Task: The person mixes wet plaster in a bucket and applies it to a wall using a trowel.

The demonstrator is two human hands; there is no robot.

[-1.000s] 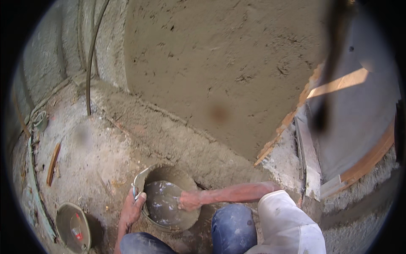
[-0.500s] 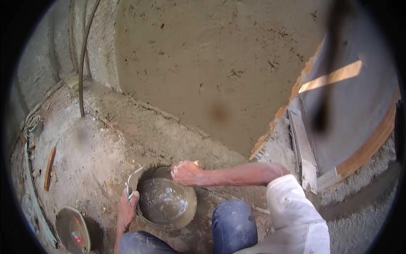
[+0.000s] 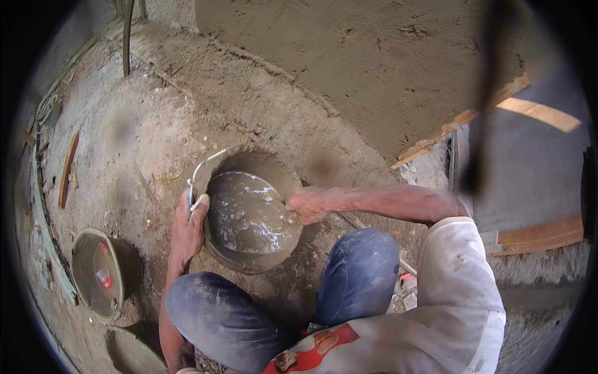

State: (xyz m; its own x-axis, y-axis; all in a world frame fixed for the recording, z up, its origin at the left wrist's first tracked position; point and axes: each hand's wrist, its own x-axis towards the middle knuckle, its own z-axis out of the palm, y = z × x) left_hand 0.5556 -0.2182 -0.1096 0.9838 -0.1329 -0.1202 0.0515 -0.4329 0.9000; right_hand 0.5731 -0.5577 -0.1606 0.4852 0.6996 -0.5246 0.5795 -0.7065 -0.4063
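Grey mortar (image 3: 246,215) in bucket (image 3: 261,163) between hands (image 3: 189,227) (right's hold unclear).

The bucket (image 3: 289,169) is a dull grey-brown, and the mix (image 3: 240,202) within is a wetter grey-brown broken by irregular whitish glints. Its handle (image 3: 204,162) is white, turning pale blue lower down. Another pail (image 3: 129,265), at left, is grey-olive with a red and white mark inside. The trousers (image 3: 356,268) are blue, mottled with pale dust; the shirt (image 3: 458,265) is off-white with a red printed panel. The plastered wall (image 3: 324,43) is grey-brown, flecked darker. A wood strip (image 3: 68,168) is orange-brown.
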